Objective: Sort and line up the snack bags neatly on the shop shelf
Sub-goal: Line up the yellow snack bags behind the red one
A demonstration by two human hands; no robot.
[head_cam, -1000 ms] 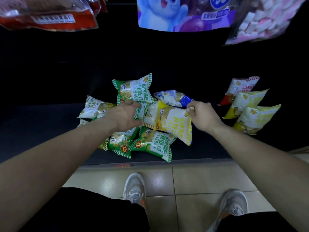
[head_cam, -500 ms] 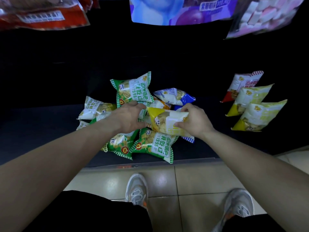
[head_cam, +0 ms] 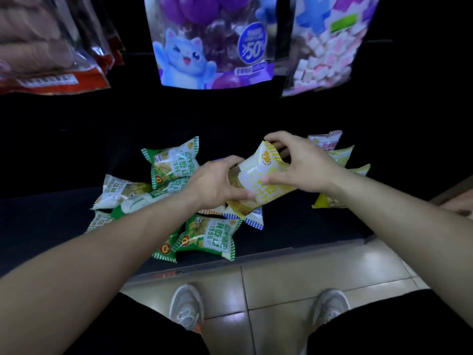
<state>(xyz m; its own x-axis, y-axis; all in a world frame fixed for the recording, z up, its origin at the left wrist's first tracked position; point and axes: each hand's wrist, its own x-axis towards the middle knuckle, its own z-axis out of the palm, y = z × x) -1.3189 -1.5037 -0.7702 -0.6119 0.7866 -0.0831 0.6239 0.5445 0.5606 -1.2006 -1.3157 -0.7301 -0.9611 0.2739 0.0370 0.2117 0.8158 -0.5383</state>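
Both hands grip one yellow bag (head_cam: pixel 263 180), lifted above the dark shelf (head_cam: pixel 294 226). The left hand (head_cam: pixel 217 185) closes on the bag's lower left end, fingers wrapped under it and thumb on top. The right hand (head_cam: pixel 299 165) clamps the bag's upper right end, fingers curled over the top edge and thumb pressed on the printed face. The bag tilts, its striped seam pointing up and away. Left of the bag and below it, a loose heap of green bags (head_cam: pixel 207 237) lies on the shelf, with a blue-striped bag (head_cam: pixel 252 219) directly under the bag. Right of the bag, partly behind the right hand, stands a row of bags (head_cam: pixel 340 155). Above the bag hang larger packets, among them a purple cat packet (head_cam: pixel 204 44).
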